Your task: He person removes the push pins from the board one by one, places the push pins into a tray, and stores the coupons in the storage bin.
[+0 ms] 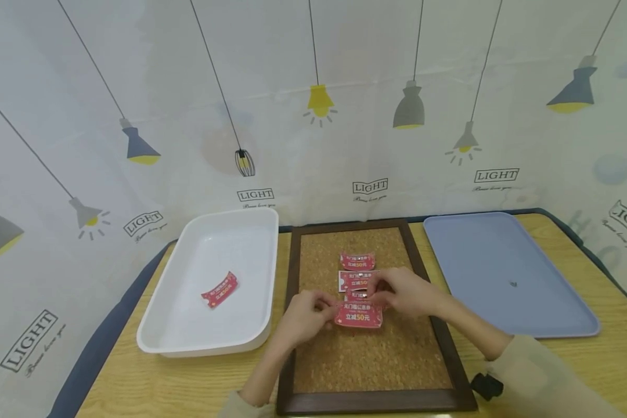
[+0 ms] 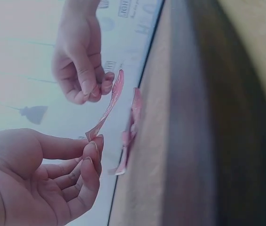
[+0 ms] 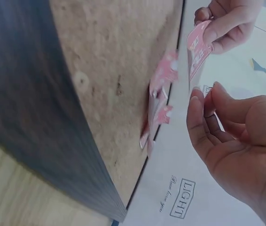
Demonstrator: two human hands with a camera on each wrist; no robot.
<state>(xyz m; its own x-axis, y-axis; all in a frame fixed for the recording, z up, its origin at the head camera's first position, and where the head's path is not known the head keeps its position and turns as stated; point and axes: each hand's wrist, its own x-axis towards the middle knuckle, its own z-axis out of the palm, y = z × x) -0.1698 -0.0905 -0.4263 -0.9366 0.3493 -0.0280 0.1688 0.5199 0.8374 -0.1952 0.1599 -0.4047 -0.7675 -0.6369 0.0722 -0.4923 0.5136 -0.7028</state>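
A red-and-white paper coupon (image 1: pixel 358 316) is pinched at its left edge by my left hand (image 1: pixel 308 316). The wrist views show it bowed and raised off the corkboard (image 1: pixel 366 360). My right hand (image 1: pixel 404 293) is at the coupon's upper right, thumb and index fingertips close together; whether they pinch the edge or something small is unclear. Behind the held coupon, three similar ones run up the board: a top coupon (image 1: pixel 357 261), a middle coupon (image 1: pixel 349 281) and a partly hidden coupon (image 1: pixel 355 296). Each shows a small bright spot, perhaps a pin.
On the left stands a white plastic tray (image 1: pixel 159 325) with one loose coupon (image 1: pixel 220 289) inside. A blue-grey tray (image 1: pixel 480 261) lies on the right, a tiny dark object (image 1: pixel 513 284) on it. The board's dark wooden frame (image 1: pixel 376 402) borders the cork. A black object (image 1: pixel 487 386) is near my right sleeve.
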